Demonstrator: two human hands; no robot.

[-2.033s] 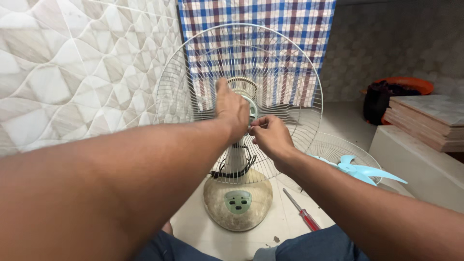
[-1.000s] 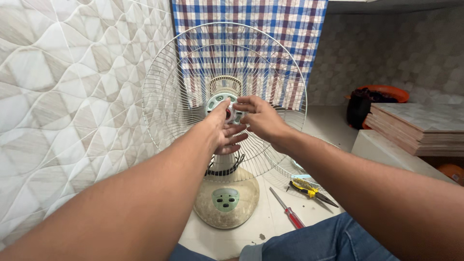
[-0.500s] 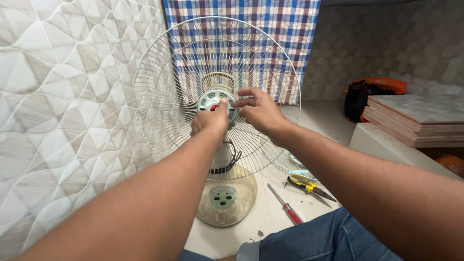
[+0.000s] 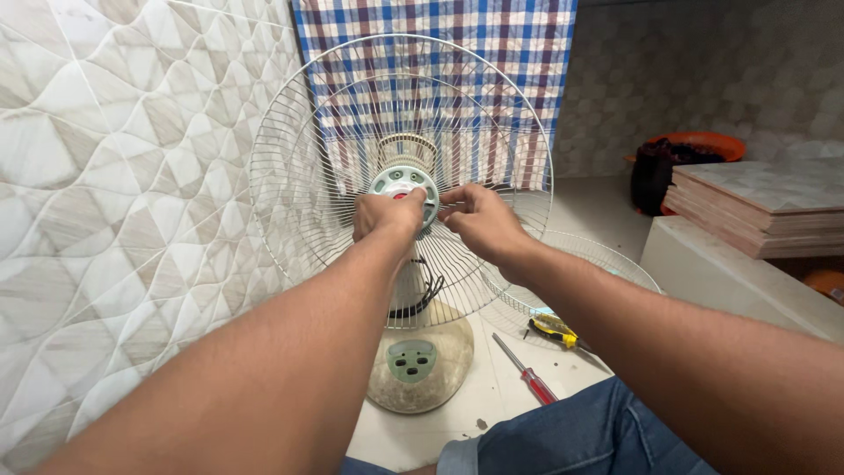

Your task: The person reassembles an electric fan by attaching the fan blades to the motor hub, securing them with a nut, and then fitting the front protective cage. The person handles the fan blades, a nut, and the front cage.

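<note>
White tiled floor (image 4: 492,396) carries the work; a quilted mattress (image 4: 132,176) fills the left of the frame and a blue checked cloth (image 4: 492,44) hangs at top centre. At centre stands a pedestal fan (image 4: 413,361) with its rear wire guard (image 4: 299,158) mounted and no blade fitted. The left hand (image 4: 382,215) is closed against the pale green hub ring (image 4: 403,180) at the guard's middle, its fingers curled on the ring's lower edge. The right hand (image 4: 479,220) sits just beside the ring on the right, thumb and forefinger pinched together at the ring's edge; what they hold is too small to tell. Both forearms cover the fan's neck. To the lower right lie a red-handled screwdriver (image 4: 527,374), yellow-handled pliers (image 4: 554,327) and a second wire guard (image 4: 589,255). Stacked boards (image 4: 756,207) and an orange basin (image 4: 703,141) occupy the right edge.
</note>
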